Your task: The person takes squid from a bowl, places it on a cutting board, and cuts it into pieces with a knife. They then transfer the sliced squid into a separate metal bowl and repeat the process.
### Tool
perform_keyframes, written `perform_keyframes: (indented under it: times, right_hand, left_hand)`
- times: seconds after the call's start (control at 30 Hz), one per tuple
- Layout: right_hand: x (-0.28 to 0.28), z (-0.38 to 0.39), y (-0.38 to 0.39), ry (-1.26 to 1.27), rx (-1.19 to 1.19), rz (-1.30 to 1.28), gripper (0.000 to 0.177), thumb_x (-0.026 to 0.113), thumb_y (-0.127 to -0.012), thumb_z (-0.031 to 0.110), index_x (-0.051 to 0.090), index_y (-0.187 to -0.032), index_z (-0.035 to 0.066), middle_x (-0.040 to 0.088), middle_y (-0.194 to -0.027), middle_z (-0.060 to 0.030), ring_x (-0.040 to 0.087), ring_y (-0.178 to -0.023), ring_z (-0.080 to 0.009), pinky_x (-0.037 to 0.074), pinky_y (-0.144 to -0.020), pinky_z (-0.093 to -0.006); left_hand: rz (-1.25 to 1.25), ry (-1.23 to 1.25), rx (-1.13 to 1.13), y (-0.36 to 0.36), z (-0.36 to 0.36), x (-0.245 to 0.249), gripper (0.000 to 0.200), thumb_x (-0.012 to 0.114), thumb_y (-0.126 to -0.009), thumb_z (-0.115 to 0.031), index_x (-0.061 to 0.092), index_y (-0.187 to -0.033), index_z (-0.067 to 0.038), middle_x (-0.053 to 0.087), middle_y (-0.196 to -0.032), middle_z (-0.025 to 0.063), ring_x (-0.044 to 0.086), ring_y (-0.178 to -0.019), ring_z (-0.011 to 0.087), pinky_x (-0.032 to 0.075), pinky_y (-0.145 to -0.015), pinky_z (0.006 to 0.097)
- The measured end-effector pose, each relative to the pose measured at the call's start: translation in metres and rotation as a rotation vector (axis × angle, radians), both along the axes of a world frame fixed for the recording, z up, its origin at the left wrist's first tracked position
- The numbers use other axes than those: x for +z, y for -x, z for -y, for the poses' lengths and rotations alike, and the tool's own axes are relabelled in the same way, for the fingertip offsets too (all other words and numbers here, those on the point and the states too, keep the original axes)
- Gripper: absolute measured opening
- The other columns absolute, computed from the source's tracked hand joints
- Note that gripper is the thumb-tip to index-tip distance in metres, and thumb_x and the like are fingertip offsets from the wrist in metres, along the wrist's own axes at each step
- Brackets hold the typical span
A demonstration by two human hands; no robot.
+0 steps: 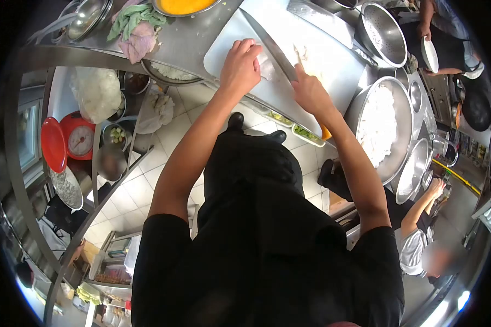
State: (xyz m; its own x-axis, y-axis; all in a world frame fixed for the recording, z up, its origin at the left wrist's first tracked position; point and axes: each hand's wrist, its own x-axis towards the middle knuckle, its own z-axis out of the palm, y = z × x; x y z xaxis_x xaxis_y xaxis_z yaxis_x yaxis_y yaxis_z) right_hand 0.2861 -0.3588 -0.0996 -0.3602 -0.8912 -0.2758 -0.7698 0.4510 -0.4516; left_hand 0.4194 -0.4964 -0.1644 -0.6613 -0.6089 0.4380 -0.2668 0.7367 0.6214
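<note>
My right hand (311,95) is closed round the handle of a kitchen knife (268,42), whose long blade slants away across the white cutting board (338,76). To the left of the blade, my left hand (241,68) presses down on the board with curled fingers. A pale, whitish piece (267,68) shows between that hand and the blade; what the fingers hold I cannot tell. Small pale scraps (301,53) lie right of the blade. A wide-bladed cleaver (319,22) rests along the board's far right side.
Right of the board stand a large steel bowl of white food (377,125) and a colander (384,34). Orange liquid fills a bowl (184,4) at the back, near crumpled cloths (136,32). A red scale (81,136) sits left. Co-workers (417,240) stand at the right.
</note>
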Motion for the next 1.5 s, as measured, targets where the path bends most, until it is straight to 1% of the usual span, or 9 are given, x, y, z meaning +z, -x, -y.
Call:
perform_keyframes:
  times: [0.13, 0.3, 0.37, 0.5, 0.57, 0.77, 1.07, 1.27, 1.5]
  right_hand:
    - [0.022, -0.029, 0.007, -0.137, -0.253, -0.037, 0.035, 0.052, -0.085, 0.006, 0.04, -0.116, -0.006, 0.057, -0.074, -0.0348, 0.056, -0.076, -0.0518, 0.045, -0.07, -0.0553]
    - [0.025, -0.043, -0.012, -0.041, 0.021, -0.223, 0.03, 0.052, -0.086, 0.004, 0.04, -0.112, -0.004, 0.058, -0.068, -0.0317, 0.058, -0.069, -0.0499, 0.045, -0.065, -0.0553]
    - [0.042, -0.038, -0.031, -0.088, 0.072, -0.248, 0.029, 0.048, -0.084, 0.007, 0.047, -0.112, 0.003, 0.061, -0.071, -0.0221, 0.061, -0.069, -0.0413, 0.048, -0.062, -0.0496]
    - [0.046, -0.037, -0.038, -0.266, 0.09, -0.169, 0.021, 0.049, -0.082, 0.005, 0.045, -0.103, 0.003, 0.06, -0.069, -0.0238, 0.061, -0.068, -0.0427, 0.047, -0.063, -0.0522]
    - [0.022, -0.035, -0.032, -0.082, 0.103, -0.088, 0.027, 0.054, -0.084, 0.004, 0.04, -0.105, -0.002, 0.059, -0.068, -0.0303, 0.059, -0.069, -0.049, 0.045, -0.064, -0.0552]
    - [-0.009, 0.018, -0.02, -0.006, 0.087, 0.041, 0.03, 0.055, -0.083, 0.004, 0.039, -0.108, -0.003, 0.058, -0.072, -0.0317, 0.058, -0.076, -0.0493, 0.045, -0.068, -0.0532]
    - [0.009, -0.072, 0.001, -0.077, -0.137, 0.072, 0.035, 0.051, -0.086, 0.01, 0.04, -0.116, -0.006, 0.057, -0.072, -0.0337, 0.058, -0.072, -0.0489, 0.045, -0.065, -0.0516]
    - [0.015, -0.063, -0.011, -0.072, -0.112, -0.016, 0.04, 0.052, -0.085, 0.006, 0.04, -0.119, -0.011, 0.056, -0.071, -0.0339, 0.058, -0.071, -0.0494, 0.044, -0.065, -0.0517]
    - [0.013, -0.066, -0.021, -0.046, -0.163, 0.004, 0.041, 0.051, -0.085, 0.005, 0.039, -0.12, -0.011, 0.057, -0.072, -0.0336, 0.057, -0.074, -0.0513, 0.044, -0.066, -0.0511]
  left_hand:
    - [-0.039, -0.03, 0.062, -0.007, -0.001, -0.004, 0.027, 0.062, -0.069, 0.002, 0.058, -0.096, -0.003, 0.054, -0.105, 0.0124, 0.052, -0.098, 0.031, 0.045, -0.08, 0.0418]
    - [-0.057, -0.008, 0.155, -0.006, -0.003, -0.006, 0.028, 0.062, -0.07, 0.002, 0.059, -0.097, -0.002, 0.054, -0.104, 0.0123, 0.052, -0.098, 0.0307, 0.044, -0.08, 0.0417]
    - [-0.037, 0.033, 0.165, -0.006, -0.003, -0.006, 0.027, 0.062, -0.07, 0.001, 0.06, -0.096, -0.002, 0.055, -0.104, 0.0124, 0.052, -0.097, 0.0307, 0.044, -0.081, 0.0416]
    - [-0.037, 0.036, 0.151, -0.005, -0.001, -0.007, 0.026, 0.062, -0.069, 0.0, 0.061, -0.095, -0.002, 0.056, -0.105, 0.0127, 0.053, -0.097, 0.0307, 0.045, -0.082, 0.0414]
    - [-0.087, 0.032, 0.145, -0.004, -0.002, -0.008, 0.026, 0.062, -0.069, 0.001, 0.061, -0.094, -0.002, 0.056, -0.105, 0.0133, 0.053, -0.098, 0.0307, 0.045, -0.082, 0.0411]
    - [-0.078, 0.001, 0.104, -0.005, 0.001, -0.008, 0.025, 0.062, -0.069, 0.002, 0.061, -0.093, -0.001, 0.057, -0.103, 0.0128, 0.054, -0.096, 0.0312, 0.046, -0.082, 0.0412]
    - [-0.096, 0.001, 0.108, -0.027, 0.011, -0.01, 0.025, 0.064, -0.071, 0.001, 0.061, -0.095, -0.003, 0.057, -0.104, 0.0113, 0.054, -0.091, 0.0302, 0.046, -0.078, 0.0414]
    - [-0.002, 0.011, -0.042, -0.013, 0.008, 0.005, 0.034, 0.061, -0.075, 0.001, 0.063, -0.108, -0.006, 0.058, -0.11, 0.0083, 0.053, -0.099, 0.0256, 0.043, -0.083, 0.0392]
    - [0.11, 0.07, -0.138, 0.018, 0.014, -0.001, 0.029, 0.058, -0.077, -0.001, 0.065, -0.104, -0.007, 0.058, -0.111, 0.0064, 0.051, -0.104, 0.0233, 0.041, -0.086, 0.0377]
